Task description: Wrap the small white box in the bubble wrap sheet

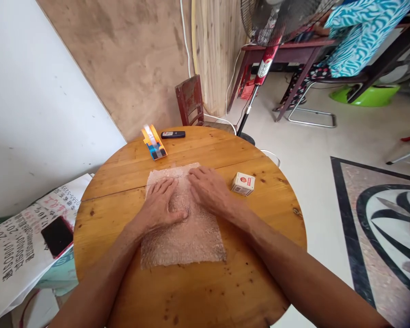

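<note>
Nearest the camera: bare forearms [283, 257], cut off at the bottom of the view, covering parts of the round wooden table's [280, 196] near edge. Left hand [159, 202]: palm down on bubble wrap [187, 246], fingers open and parted, thumb stretched toward the right hand [210, 187]. Right hand: palm down on the wrap's far right part, fingers open, lightly bent; undersides of both hidden. Bubble wrap: translucent plastic, dimpled, roughly rectangular, flat at mid-table toward the near edge; cannot tell whether single or folded. Tabletop: glossy, knotted, seamed. Toward the right edge: small pale carton [243, 183], boxy, red-marked, lettering too small to read. By the far left edge: orange-and-blue tape dispenser [154, 143]; just beside, dark oblong handheld device [173, 134], kind unclear. Beyond the far edge: worn reddish chair [187, 100], seat mostly hidden; pedestal fan [267, 61], cage cut off above.
</note>
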Motion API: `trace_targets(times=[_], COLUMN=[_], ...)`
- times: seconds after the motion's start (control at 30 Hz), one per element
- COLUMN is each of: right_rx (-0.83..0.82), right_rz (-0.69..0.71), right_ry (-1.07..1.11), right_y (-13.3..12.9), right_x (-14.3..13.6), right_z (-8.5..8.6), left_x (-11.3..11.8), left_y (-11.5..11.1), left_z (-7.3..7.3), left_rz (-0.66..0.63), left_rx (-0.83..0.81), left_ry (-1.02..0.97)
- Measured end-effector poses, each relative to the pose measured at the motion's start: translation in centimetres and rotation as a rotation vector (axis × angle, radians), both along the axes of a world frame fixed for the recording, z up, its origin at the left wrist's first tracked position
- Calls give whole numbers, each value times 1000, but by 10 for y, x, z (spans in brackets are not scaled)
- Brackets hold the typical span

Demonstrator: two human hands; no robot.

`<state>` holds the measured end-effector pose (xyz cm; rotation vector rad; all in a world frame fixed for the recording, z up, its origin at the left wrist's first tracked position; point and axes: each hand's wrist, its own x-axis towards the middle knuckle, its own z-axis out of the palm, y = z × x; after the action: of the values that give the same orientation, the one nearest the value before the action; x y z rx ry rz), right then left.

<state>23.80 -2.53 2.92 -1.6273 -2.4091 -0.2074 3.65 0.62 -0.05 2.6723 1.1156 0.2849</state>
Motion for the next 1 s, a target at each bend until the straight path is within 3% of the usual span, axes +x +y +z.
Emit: trace_targets(times=[0.1, 0.3, 1.0], right_rx=[-25, -90, -71], right_rz=[107, 43, -6], right_ry=[54, 93, 80], right_y=[2, 15, 11], right_x=[-6, 6, 9], right_z=[-14, -35, -26], left_x=[0, -3, -13], left_y=[-1, 0, -1], left_z=[-1, -1, 2], left_rz=[-6, 14, 58], left_rx=[27, 29, 93], left_ry=[11, 29, 18])
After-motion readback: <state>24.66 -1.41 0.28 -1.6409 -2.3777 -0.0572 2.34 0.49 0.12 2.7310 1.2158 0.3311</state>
